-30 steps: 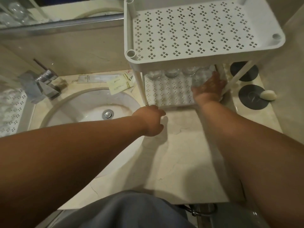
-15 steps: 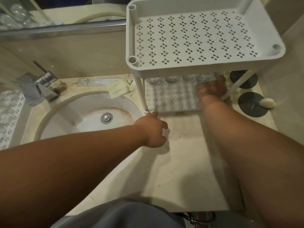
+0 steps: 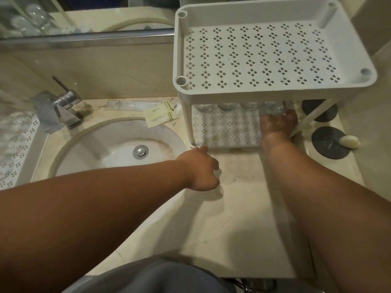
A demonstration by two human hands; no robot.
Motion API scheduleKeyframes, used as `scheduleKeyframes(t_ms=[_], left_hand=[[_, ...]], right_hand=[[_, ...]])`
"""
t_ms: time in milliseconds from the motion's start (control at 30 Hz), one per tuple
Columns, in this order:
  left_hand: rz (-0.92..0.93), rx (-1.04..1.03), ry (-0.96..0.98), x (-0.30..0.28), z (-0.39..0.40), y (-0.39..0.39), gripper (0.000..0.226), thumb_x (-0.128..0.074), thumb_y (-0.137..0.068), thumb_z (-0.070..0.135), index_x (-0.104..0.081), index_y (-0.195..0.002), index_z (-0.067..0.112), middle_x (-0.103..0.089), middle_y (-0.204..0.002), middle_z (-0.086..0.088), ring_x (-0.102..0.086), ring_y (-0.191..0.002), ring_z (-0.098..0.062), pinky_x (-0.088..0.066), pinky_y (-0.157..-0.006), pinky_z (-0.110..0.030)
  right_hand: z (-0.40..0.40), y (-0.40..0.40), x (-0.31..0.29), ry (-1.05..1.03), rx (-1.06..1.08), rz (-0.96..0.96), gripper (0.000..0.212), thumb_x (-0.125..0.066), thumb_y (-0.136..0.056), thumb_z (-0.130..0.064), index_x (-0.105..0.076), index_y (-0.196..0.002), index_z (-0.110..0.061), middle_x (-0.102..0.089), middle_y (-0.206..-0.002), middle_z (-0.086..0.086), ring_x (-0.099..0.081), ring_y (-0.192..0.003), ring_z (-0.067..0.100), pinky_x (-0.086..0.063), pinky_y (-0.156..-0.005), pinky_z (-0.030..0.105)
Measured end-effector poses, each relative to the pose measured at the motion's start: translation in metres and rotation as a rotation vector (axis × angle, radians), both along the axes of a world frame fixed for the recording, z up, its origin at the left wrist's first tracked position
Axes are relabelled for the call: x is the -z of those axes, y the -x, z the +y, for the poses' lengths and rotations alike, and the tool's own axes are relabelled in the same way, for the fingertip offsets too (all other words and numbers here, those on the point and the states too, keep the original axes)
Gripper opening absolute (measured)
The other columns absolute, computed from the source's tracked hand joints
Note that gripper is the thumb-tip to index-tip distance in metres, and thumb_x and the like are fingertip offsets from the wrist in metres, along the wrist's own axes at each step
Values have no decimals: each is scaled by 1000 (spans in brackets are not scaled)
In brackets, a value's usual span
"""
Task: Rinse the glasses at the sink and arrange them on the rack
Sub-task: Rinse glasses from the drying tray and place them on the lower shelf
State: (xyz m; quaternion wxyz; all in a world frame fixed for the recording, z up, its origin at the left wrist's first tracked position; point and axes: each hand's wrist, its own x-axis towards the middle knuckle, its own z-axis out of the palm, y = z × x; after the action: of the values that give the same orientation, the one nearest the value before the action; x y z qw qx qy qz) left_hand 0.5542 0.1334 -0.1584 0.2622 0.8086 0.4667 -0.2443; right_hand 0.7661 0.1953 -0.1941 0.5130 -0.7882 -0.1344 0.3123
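A white two-tier plastic rack (image 3: 275, 92) stands on the counter to the right of the sink (image 3: 101, 144). Three clear glasses (image 3: 227, 106) line the back of its perforated lower shelf (image 3: 224, 127), half hidden by the upper shelf. My right hand (image 3: 277, 125) reaches into the right side of the lower shelf and grips another clear glass (image 3: 271, 109) at the end of that row. My left hand (image 3: 203, 168) hovers over the counter by the rack's front left leg, fingers loosely curled and holding nothing.
A chrome tap (image 3: 65, 106) stands behind the sink at the left. Paper sachets (image 3: 160, 115) lie by the basin rim. Two black coasters (image 3: 330, 142) and a white soap (image 3: 349, 141) sit right of the rack. A second perforated tray (image 3: 19, 140) holds blurred glassware at far left.
My right hand has pushed the glass further back under the upper shelf, into line with the other glasses. My left hand has drifted slightly right over the counter.
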Motion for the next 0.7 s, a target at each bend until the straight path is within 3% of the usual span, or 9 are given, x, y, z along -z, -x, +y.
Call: scheduleKeyframes(t_ms=[133, 267, 367, 433, 567, 700], left_hand=[[8, -1, 13, 0, 0, 0, 57, -48, -86, 49, -46, -143, 41, -30, -151, -7, -35, -140, -28, -43, -102, -40], [2, -9, 27, -1, 0, 5, 60, -49, -88, 49, -42, -146, 37, -23, -158, -6, -32, -143, -29, -40, -108, -43], [-2, -9, 1, 0, -2, 16, 62, -49, -91, 49, -37, -150, 35, -9, -166, -1, -17, -151, -26, -26, -115, -56], [-26, -46, -38, 1, -6, 24, 62, -49, -92, 50, -35, -151, 35, -12, -166, 0, -12, -151, -27, -21, -115, -62], [-112, -192, -41, -6, -19, 44, 60, -48, -93, 50, -37, -150, 36, -21, -163, -2, -25, -147, -28, -28, -113, -55], [-142, -265, -81, -17, -28, 77, 59, -51, -93, 49, -38, -149, 34, -14, -165, -4, -35, -142, -30, -32, -112, -52]], right_hand=[[-6, 0, -5, -8, -53, 61, 63, -62, -86, -5, -36, -143, -14, -54, -132, 15, -59, -107, 28, -44, -79, 30], [-19, 3, -7, -23, -87, 61, 67, -65, -85, -4, -35, -143, -19, -56, -131, 13, -62, -110, 28, -51, -91, 37], [-32, 10, -10, -42, -99, 115, 70, -64, -86, -2, -33, -145, -23, -56, -133, 14, -63, -110, 30, -52, -96, 43], [-38, 19, -16, -25, -95, 163, 76, -67, -86, -3, -31, -148, -29, -48, -144, 8, -58, -119, 28, -49, -101, 43], [-61, 40, -22, 33, -171, -106, 62, -71, -86, -18, -43, -140, -26, -51, -137, -2, -54, -117, 21, -42, -89, 27], [-91, 72, -34, 30, -261, -226, 49, -68, -89, -25, -49, -134, -27, -53, -132, -4, -53, -112, 17, -43, -86, 28]])
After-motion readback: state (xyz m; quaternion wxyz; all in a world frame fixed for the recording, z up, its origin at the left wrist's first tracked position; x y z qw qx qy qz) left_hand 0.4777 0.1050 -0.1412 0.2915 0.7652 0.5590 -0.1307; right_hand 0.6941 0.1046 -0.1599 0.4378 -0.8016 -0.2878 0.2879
